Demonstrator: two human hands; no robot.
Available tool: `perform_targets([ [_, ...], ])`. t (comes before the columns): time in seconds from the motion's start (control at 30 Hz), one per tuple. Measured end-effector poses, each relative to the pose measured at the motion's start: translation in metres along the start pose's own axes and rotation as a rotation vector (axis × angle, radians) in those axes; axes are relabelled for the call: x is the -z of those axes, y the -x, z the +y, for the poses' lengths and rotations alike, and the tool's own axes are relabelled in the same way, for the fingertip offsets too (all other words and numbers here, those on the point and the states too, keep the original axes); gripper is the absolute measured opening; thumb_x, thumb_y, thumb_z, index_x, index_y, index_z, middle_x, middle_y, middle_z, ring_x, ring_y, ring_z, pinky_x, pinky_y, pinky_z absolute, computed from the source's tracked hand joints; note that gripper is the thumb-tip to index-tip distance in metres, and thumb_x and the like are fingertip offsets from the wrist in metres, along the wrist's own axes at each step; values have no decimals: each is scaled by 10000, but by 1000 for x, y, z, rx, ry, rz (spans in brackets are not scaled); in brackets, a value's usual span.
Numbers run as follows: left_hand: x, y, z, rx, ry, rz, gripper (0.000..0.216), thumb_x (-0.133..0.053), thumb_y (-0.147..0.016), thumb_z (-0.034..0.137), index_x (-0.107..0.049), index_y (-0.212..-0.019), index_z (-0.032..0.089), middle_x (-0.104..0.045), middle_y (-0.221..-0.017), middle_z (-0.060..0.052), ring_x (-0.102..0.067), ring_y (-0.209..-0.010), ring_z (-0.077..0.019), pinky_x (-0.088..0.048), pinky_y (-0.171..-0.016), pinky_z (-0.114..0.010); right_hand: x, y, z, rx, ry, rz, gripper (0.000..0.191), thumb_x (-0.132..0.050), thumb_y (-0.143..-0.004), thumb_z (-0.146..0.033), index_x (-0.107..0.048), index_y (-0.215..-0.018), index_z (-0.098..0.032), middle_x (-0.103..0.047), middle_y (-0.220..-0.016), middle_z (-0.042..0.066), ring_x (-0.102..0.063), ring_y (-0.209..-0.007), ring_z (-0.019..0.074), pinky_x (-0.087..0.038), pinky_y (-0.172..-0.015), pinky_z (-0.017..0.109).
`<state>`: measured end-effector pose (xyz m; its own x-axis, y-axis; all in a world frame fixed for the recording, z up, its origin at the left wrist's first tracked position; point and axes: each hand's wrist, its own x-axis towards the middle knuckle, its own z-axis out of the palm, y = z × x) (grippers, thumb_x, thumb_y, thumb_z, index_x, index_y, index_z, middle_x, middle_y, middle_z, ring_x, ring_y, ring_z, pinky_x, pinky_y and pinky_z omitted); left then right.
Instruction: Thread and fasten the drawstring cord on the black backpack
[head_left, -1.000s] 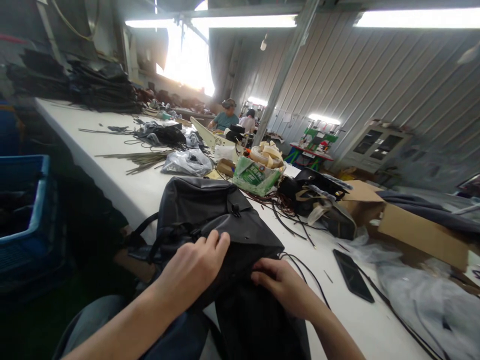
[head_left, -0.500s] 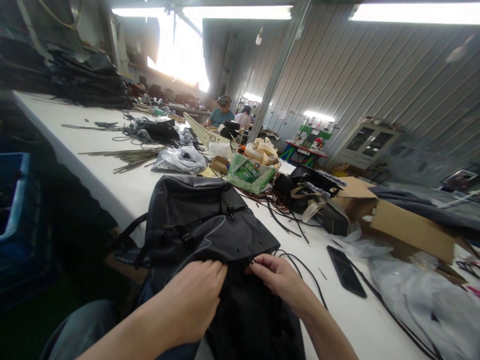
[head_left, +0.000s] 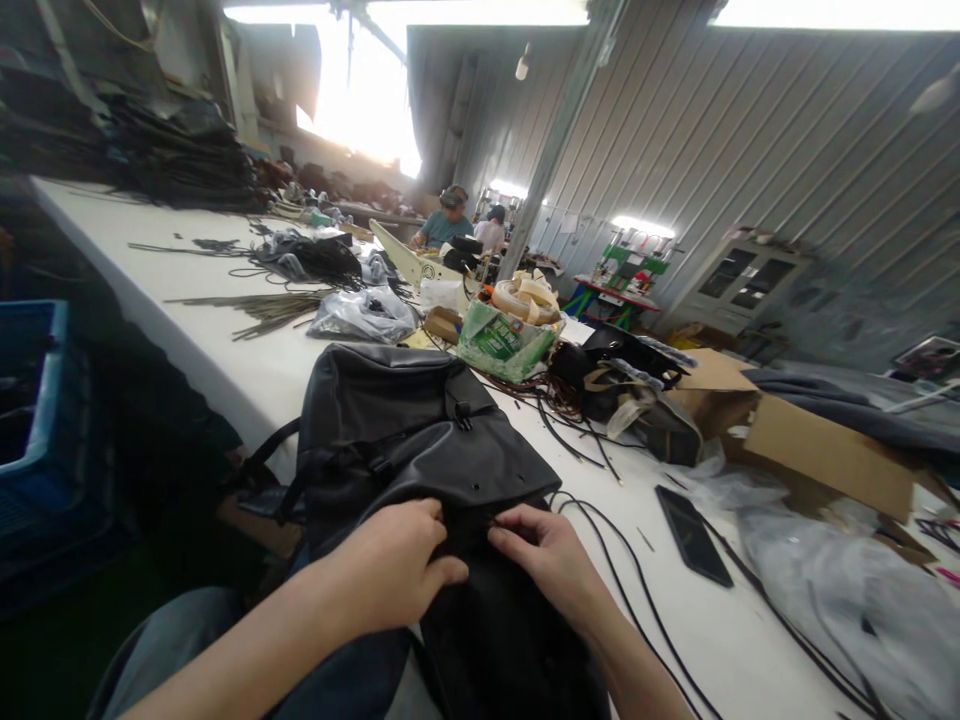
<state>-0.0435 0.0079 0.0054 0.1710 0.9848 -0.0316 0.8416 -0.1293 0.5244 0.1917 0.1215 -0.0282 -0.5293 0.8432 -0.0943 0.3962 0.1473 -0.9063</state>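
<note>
A black leather-look backpack [head_left: 390, 420] with buckled straps lies across the table's near edge and my lap. Its upper panel has a row of small holes along the rim. My left hand [head_left: 409, 555] grips that rim, fingers curled over it and partly hidden, the thumb standing apart over the dark lining [head_left: 510, 640]. To the right, my right hand [head_left: 544, 550] pinches at the same rim, thumb and forefinger closed on what looks like the end of a thin black cord. More of the black cord [head_left: 611, 560] loops over the table beside this hand.
A phone [head_left: 694, 535] lies on the white table [head_left: 195, 345] at right, near clear plastic [head_left: 847, 590] and a cardboard box [head_left: 832, 450]. Behind the backpack stands a green bag [head_left: 499, 345] of tape rolls. A blue crate [head_left: 45, 400] is at left. Two people sit farther back.
My left thumb has moved away from the fingers and now shows apart. My right hand has shifted slightly left along the rim. The cord loops at right have changed shape and extend lower.
</note>
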Motion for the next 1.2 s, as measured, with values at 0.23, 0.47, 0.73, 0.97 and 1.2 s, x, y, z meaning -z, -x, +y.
perform_targets([
  [0.23, -8, 2, -5, -39, -105, 19, 136, -720, -934, 261, -794, -1008, 173, -742, -1199, -156, -747, -1114, -370, -632, -997, -500, -6, -2, 3, 18, 74, 35, 283, -777, -928, -482, -818, -963, -204, -815, -957, 44, -697, -934, 260, -495, -862, 358],
  [0.47, -15, -4, 7, -115, -285, -2, 241, -584, -942, 173, -797, -1008, 81, -746, -1109, -231, -745, -1062, -402, -646, -957, -527, -7, 2, -2, 87, 160, 60, 309, -655, -1012, -502, -678, -899, -216, -694, -814, 13, -631, -811, 222, -474, -782, 332],
  [0.73, -17, -11, -11, -116, -178, 43, 251, -578, -1038, 230, -801, -949, 160, -763, -1042, -155, -771, -941, -345, -613, -848, -453, -9, 13, -8, 106, 261, 7, 245, -606, -1054, -410, -752, -992, -224, -759, -876, 17, -684, -840, 233, -476, -788, 345],
  [0.97, -7, -26, -18, -40, -30, 110, 195, -610, -927, 150, -785, -841, 164, -801, -918, -134, -763, -870, -309, -522, -780, -388, -18, 19, -14, 257, 330, 66, 175, -630, -1058, -334, -748, -973, -237, -762, -970, 47, -703, -914, 248, -502, -831, 362],
  [1.2, 3, -34, -30, 23, 183, 110, 184, -671, -848, 159, -836, -769, 180, -787, -735, -38, -695, -695, -183, -420, -653, -300, -42, 13, -10, 280, 404, 134, 130, -629, -967, -196, -754, -940, -220, -770, -943, 62, -721, -900, 255, -496, -807, 369],
])
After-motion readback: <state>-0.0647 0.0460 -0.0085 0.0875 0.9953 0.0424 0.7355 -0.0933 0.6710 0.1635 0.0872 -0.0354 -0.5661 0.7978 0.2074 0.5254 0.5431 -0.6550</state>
